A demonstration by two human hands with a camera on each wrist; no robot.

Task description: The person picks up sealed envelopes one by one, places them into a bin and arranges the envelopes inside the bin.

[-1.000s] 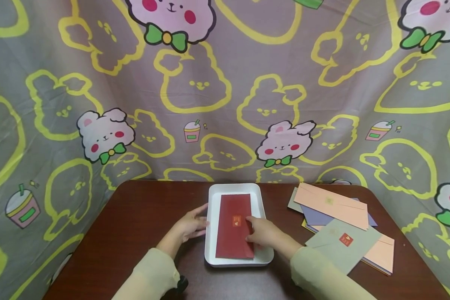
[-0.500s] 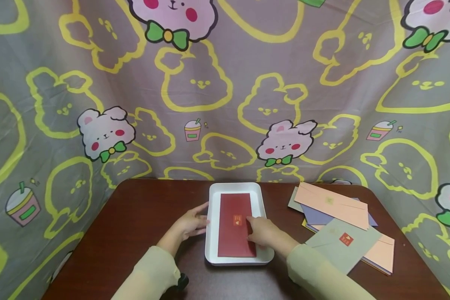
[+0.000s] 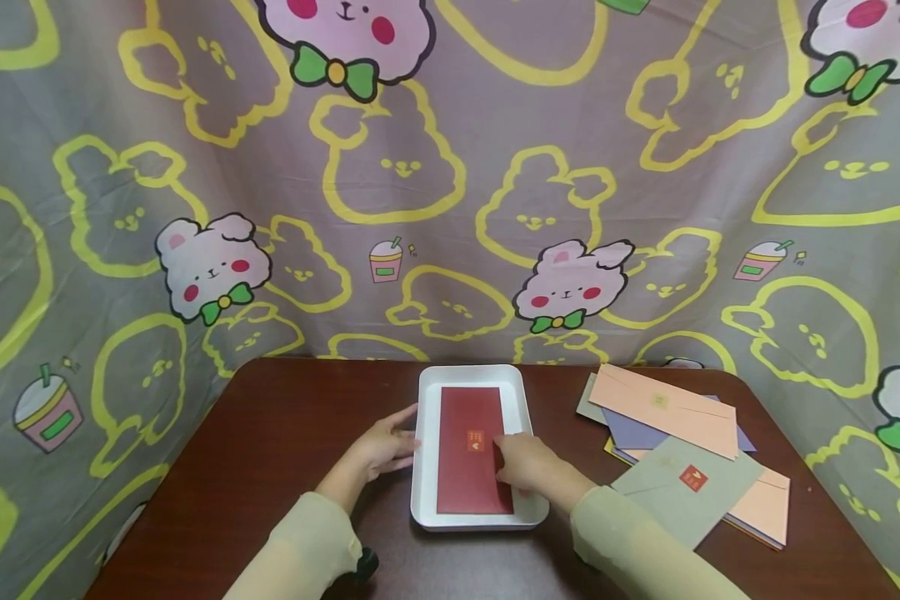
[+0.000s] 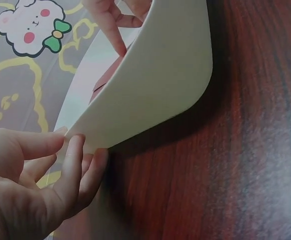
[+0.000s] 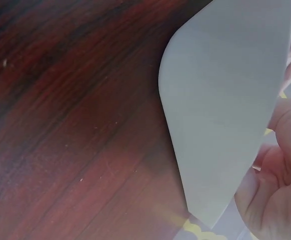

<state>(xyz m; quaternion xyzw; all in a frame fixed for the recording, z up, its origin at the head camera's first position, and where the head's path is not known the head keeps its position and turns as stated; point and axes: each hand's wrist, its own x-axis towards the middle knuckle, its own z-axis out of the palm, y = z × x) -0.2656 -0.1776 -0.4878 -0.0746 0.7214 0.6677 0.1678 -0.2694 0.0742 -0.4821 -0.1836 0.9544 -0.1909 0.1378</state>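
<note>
A red envelope [image 3: 468, 483] with a small orange-red seal lies lengthwise in a white tray [image 3: 465, 522]. My right hand [image 3: 528, 465] reaches over the tray's right rim and pinches the envelope's right edge; in the right wrist view the tray wall partly hides the fingers of the right hand [image 5: 280, 185]. On the other side, my left hand [image 3: 378, 448] touches the tray's left wall with relaxed fingertips. In the left wrist view, the fingertips of the left hand [image 4: 40, 180] meet the tray's outer face [image 4: 160, 75] right at the rim, the fingers bent only slightly.
Right of the tray lies a loose, overlapping pile of envelopes: a peach envelope [image 3: 663, 408], a purple envelope [image 3: 626, 431] and a grey-green envelope [image 3: 663, 492] with a red seal among several. Behind the brown table [image 3: 285, 417] hangs a curtain [image 3: 450, 250] with cartoon rabbits.
The red envelope has shifted slightly to the right inside the tray, with my right hand at its edge. My left hand stays at the tray's left side.
</note>
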